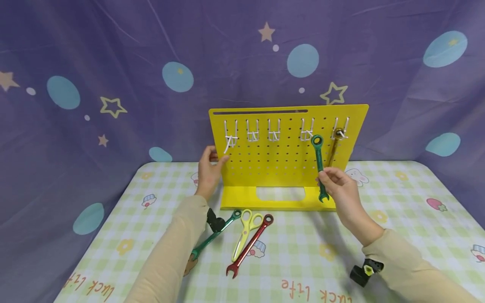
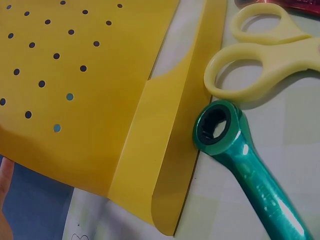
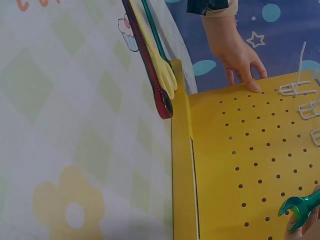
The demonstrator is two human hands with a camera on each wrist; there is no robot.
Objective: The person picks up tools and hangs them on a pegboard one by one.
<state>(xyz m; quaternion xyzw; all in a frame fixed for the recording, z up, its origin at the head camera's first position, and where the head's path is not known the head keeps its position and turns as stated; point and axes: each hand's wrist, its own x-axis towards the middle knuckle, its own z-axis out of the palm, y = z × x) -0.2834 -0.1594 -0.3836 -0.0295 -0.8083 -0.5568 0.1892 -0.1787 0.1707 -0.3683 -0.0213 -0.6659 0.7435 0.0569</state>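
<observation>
Fingers of your right hand [image 1: 342, 189] pinch the green wrench [image 1: 319, 159] by its lower shank, ring end up, just beside the fourth hook [image 1: 307, 135] from the left; contact there cannot be confirmed. Fingers of your left hand [image 1: 209, 171] grip the left edge of the pegboard [image 1: 265, 179]. Release before seating could drop the wrench. A rightward swing could dislodge the gold wrench [image 1: 334, 150]; slackened left fingers could let the board shift.

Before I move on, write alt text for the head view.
A person's right hand holds a green wrench before a yellow pegboard whose left edge the left hand grips. A gold wrench hangs on the rightmost hook; a second green wrench, yellow scissors and a red wrench lie in front.
</observation>
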